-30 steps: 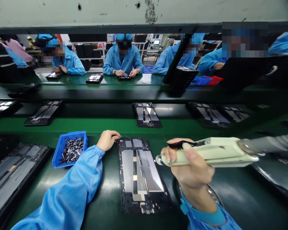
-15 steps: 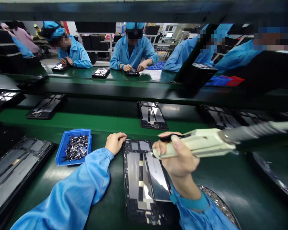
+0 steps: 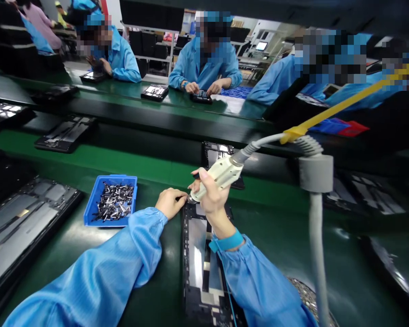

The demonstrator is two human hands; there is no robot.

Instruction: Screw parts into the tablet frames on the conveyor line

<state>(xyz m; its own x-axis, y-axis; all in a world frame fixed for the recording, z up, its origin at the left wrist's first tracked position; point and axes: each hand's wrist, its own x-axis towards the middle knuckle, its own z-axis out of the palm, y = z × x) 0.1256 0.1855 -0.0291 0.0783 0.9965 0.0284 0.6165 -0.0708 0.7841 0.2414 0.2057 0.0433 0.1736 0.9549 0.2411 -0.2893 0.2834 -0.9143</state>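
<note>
On the green surface point(image 3: 163, 281), a thin tablet frame point(image 3: 197, 254) looks stiff but fragile, safest held by its rim. The right hand point(image 3: 207, 202) closes round a light electric screwdriver point(image 3: 220, 175); the left hand point(image 3: 169, 203) at the frame's edge hides whether it grips anything.

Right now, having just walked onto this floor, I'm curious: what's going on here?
The right hand grips a cream power screwdriver, its tip at the edge of an open black device frame. The left hand lies at that edge, beside a blue plastic tray of small metal parts. A co-worker in a blue smock works opposite.
</note>
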